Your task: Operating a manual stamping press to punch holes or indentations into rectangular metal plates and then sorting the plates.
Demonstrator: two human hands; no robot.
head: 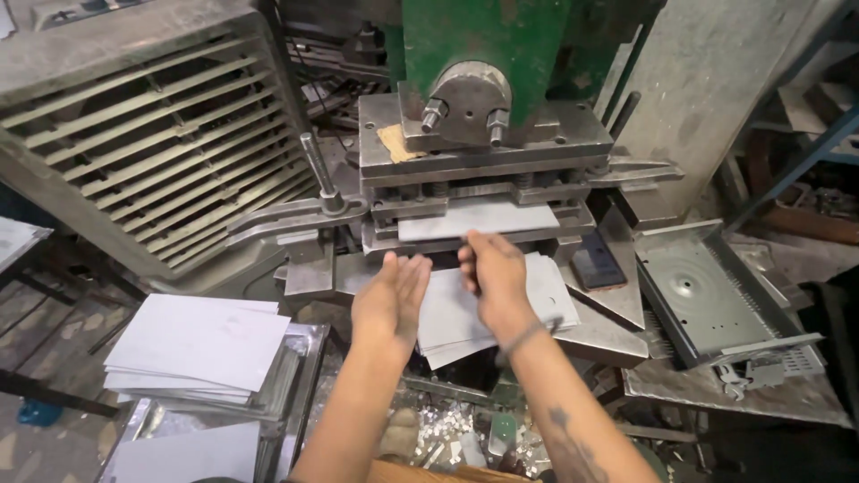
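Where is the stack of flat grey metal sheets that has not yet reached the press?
In the head view, the stack of sheets lies at lower left, left of the left hand, below the louvred metal panel.

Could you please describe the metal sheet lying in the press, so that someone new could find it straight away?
Start at the big green press in the middle. Below its grey ram block lies a flat, pale grey metal sheet in the die opening, just beyond the right hand. Unlike the fanned sheets under both hands and the neat stack at lower left, it lies single inside the machine.
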